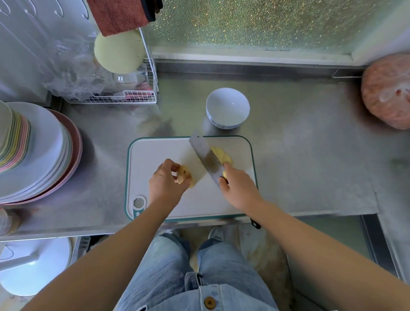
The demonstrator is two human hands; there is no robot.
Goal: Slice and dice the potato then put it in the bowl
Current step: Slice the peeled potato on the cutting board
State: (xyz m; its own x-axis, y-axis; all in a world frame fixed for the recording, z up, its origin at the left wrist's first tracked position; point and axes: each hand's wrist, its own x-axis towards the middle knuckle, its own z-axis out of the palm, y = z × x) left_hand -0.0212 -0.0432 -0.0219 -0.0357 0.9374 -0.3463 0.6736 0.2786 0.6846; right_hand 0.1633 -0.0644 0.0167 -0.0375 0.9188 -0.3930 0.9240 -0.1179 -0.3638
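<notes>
A white cutting board [155, 152] with a green rim lies on the steel counter. My left hand [165, 184] grips a piece of potato [185, 176] at the board's middle left. My right hand [239, 187] holds a cleaver by its handle, and the wide blade [205, 156] slants across the board, tip pointing up and left. Yellow potato slices [222, 156] lie just right of the blade, near the board's far right corner. An empty white bowl [227, 107] stands on the counter just behind the board.
A stack of plates [29, 152] fills the counter at the left. A wire dish rack [121, 93] stands behind it, with a red towel [115, 3] hanging above. A bagged orange bundle [397, 91] sits at the far right. The counter's front edge runs just below the board.
</notes>
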